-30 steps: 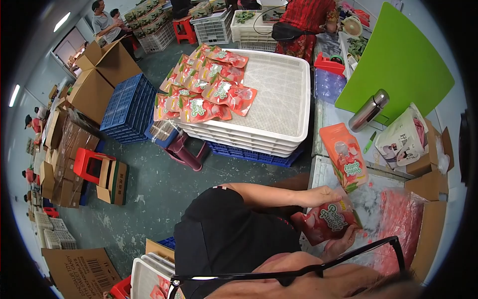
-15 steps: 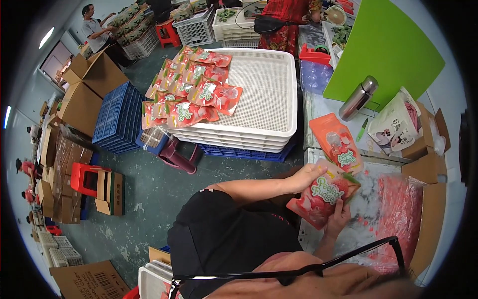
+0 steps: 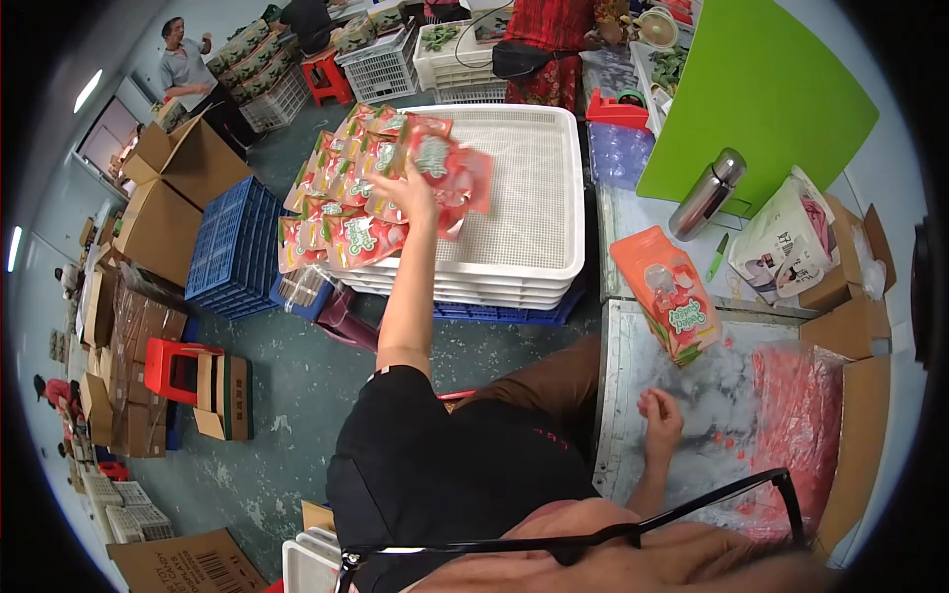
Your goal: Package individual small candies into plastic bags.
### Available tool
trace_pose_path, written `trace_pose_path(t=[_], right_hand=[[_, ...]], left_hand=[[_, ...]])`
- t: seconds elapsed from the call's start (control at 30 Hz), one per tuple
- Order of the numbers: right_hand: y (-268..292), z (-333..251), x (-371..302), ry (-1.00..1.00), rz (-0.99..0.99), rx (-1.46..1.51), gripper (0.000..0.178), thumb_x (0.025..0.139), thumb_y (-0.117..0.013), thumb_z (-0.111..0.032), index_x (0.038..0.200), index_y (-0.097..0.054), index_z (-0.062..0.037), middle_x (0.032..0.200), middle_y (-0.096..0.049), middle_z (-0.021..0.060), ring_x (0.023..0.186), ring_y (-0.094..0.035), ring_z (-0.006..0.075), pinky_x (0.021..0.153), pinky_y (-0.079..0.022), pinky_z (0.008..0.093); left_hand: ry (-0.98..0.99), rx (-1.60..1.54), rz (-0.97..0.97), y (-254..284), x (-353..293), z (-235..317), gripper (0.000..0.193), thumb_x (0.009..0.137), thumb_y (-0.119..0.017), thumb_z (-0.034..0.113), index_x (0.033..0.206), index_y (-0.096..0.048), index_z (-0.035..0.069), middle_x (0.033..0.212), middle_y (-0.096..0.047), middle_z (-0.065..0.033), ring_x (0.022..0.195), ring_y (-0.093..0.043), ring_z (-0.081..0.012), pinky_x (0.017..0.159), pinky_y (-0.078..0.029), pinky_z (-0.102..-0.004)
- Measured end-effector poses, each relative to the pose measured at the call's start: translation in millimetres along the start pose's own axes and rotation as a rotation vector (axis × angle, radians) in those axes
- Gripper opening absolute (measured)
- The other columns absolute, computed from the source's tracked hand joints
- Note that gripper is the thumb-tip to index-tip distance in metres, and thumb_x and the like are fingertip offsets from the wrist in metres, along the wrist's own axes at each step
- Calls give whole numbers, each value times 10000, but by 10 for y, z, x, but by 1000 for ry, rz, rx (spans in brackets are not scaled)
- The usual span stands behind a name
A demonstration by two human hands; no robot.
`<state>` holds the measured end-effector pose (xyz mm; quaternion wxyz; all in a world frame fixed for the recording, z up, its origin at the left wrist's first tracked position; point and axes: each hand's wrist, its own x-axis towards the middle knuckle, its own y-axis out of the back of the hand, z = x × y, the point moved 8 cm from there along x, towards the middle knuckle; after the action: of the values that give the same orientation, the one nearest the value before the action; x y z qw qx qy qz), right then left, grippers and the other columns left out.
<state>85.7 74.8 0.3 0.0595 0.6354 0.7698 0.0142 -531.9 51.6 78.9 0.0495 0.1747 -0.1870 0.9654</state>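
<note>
My left hand (image 3: 407,195) is stretched out over the white mesh tray (image 3: 534,262), fingers apart. Just beside its thumb is a motion-smeared red pouch (image 3: 457,178), lying over other pouches; no grip on it shows. Several more red-and-green pouches (image 3: 361,237) of the same kind overlap on the tray's left half. My right hand (image 3: 662,423) hovers above the grey worktable, its fingers curled in with nothing visible in them. Beyond that hand an orange-red pouch (image 3: 672,296) lies flat on the table.
Small red pieces and a clear red plastic bag (image 3: 791,425) lie right of my right hand, beside a cardboard box (image 3: 852,445). A steel flask (image 3: 708,196), a green-handled knife (image 3: 718,257) and a green board (image 3: 761,109) stand further back. Blue crates (image 3: 235,247) are left of the tray.
My left hand has swung from the worktable to the tray, and the pouch both hands held is now there. My right hand has let go and stays over the table.
</note>
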Motion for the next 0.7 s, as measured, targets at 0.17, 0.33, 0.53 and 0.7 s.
trace_pose_path(t=[0.17,0.33,0.53,0.7], right_hand=[[12,541,-191,-288,-6,-76,150,911,-646,-87,1023,-684,5,865,-691,41,769,-645,97,670,-497,217],[87,471,-194,-236,-17,-88,158,914,-642,-91,1036,-682,1,891,-695,50,782,-653,107,692,-505,221],[315,694,-285,-283,46,-10,179,933,-618,-91,1061,-662,27,912,-695,70,805,-657,123,722,-522,239],[537,849,-431,-294,121,-46,196,947,-607,-106,1067,-649,43,922,-695,84,808,-651,126,730,-527,247]], left_hand=[[-836,1287,-424,-752,-327,-314,803,902,-561,408,1488,-241,-38,1577,-160,-249,1469,-128,-409,1141,-82,-629],[-436,1462,-717,-631,-209,-1101,755,940,-382,591,1481,-355,66,1569,-264,-174,1463,-192,-363,1121,-56,-677],[-558,1647,-845,-400,-48,-1060,736,920,-440,581,1494,-349,130,1574,-268,-137,1462,-197,-356,1109,-76,-698],[-729,1341,-773,-1276,-870,-356,493,868,-610,366,1255,-542,68,1427,-425,-184,1295,-422,-385,1020,-326,-606]])
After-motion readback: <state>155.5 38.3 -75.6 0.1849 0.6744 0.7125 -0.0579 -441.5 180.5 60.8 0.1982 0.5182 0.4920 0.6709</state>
